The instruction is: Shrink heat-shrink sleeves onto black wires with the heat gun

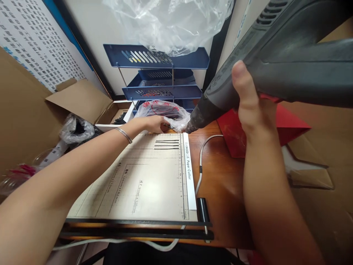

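Note:
A large dark grey heat gun or blower (pixel 237 70) slants down from the upper right, its nozzle beside a clear plastic bag with red print (pixel 165 109). My right hand (pixel 249 97) is closed around its body, thumb up along the side. My left hand (pixel 157 124) is at the bag's lower edge, past the far edge of a paper cutter board (pixel 154 176); its fingers are curled and what they hold is too small to make out. Several thin black strips (pixel 167 145) lie side by side on the board near its ruler.
Blue tray rack (pixel 157 60) at the back with a plastic bag (pixel 179 22) on top. Open cardboard box (pixel 85 99) at left, red paper bag (pixel 289 119) at right. A white cable (pixel 202 151) runs beside the cutter on the wooden table (pixel 223 191).

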A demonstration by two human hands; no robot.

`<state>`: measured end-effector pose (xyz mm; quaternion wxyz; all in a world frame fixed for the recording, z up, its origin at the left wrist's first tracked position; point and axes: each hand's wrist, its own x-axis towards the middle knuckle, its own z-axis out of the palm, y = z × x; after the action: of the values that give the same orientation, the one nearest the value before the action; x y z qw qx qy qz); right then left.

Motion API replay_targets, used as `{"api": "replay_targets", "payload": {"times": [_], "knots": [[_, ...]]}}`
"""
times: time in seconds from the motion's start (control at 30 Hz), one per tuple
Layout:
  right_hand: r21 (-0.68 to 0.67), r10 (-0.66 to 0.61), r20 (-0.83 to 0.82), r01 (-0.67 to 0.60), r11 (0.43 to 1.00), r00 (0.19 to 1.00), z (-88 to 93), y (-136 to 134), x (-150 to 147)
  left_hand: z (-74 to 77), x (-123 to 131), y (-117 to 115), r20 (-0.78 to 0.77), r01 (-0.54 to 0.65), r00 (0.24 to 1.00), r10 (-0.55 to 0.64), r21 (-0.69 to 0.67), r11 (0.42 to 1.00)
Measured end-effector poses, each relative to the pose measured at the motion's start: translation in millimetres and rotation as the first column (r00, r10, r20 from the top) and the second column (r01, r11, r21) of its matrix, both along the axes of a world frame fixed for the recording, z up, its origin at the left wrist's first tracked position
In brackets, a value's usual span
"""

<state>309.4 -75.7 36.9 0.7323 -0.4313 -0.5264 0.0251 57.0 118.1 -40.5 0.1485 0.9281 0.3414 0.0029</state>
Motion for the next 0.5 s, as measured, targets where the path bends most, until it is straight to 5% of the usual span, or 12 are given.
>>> {"api": "replay_targets", "payload": {"times": [0.1,0.3,0.5], "knots": [[-0.032,-0.033,-0.056,0.031,0.999,0.998,-0.8,-1,0,-0.9,2,1,-0.114,0.001,0.993,-0.013,-0.106,0.994],[0.007,-0.039,-0.024,0.040,0.999,0.999,-4.0,1,4,-7.1,7,6,-0.100,-0.076,0.993,0.066,-0.097,0.992],[0.077,0.027,-0.035,-0.024,0.997,0.999,-6.1,7,9,23.7,-22,-15,0.083,0.007,0.997,-0.008,0.008,1.000]]}}
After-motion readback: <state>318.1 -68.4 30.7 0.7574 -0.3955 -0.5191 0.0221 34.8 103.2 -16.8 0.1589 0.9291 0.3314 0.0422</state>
